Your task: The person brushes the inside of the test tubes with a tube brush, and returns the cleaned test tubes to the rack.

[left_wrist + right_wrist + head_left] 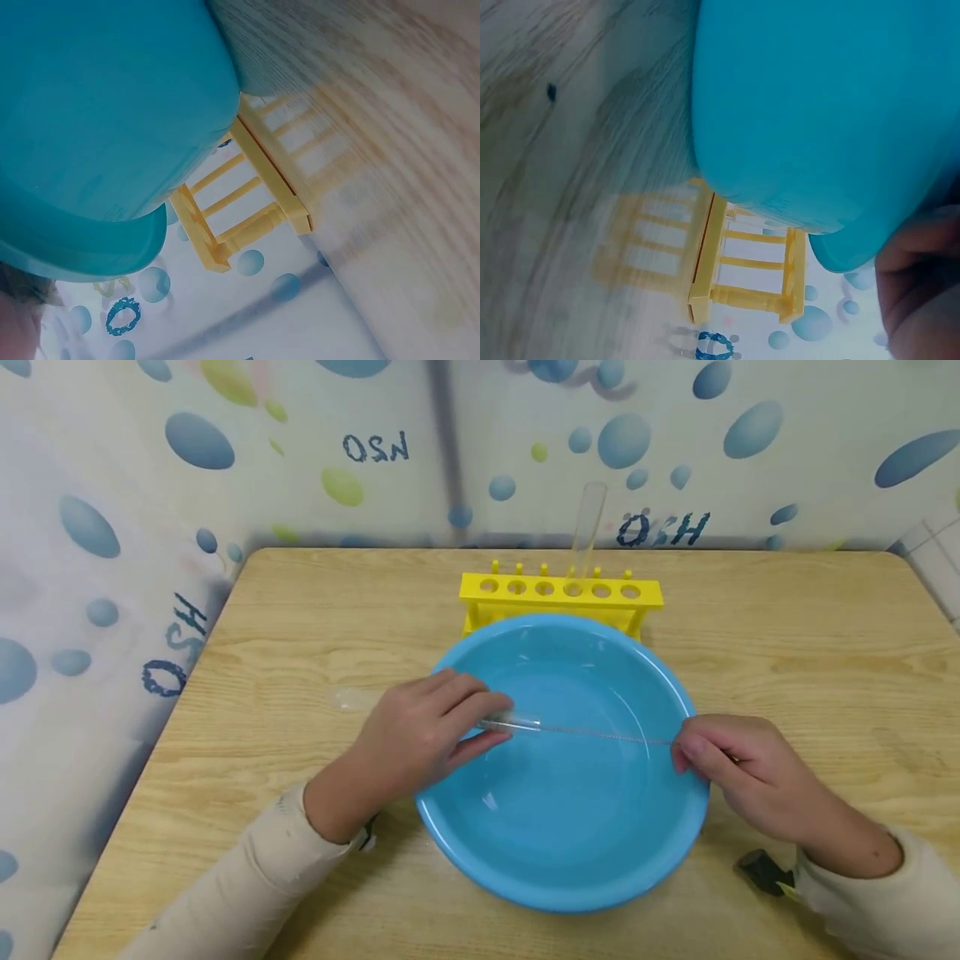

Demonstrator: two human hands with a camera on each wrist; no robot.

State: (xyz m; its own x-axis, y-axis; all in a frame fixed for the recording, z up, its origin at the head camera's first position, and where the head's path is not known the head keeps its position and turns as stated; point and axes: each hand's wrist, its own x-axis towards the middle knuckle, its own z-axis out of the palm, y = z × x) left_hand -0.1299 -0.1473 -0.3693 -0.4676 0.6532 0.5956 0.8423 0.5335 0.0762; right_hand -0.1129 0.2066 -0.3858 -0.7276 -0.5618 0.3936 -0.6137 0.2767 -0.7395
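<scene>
Over the blue basin (562, 895), my left hand (423, 727) grips a clear glass test tube (525, 723), which lies nearly level with its mouth to the right. A clear rounded end shows left of that hand, in line with the tube. The thin twisted-wire handle of a test tube brush (607, 736) runs out of the mouth; its head is mostly hidden in the tube and behind the fingers. At the basin's right rim, my right hand (742, 768) pinches the wire's far end. The right wrist view catches curled fingers (919, 247) beside the basin.
Behind the basin stands a yellow test tube rack (480, 592), with another clear test tube (589, 522) upright in one hole. A patterned wall (495, 452) borders the wooden table (300, 618) at the back. A small black object (763, 871) is near the right sleeve.
</scene>
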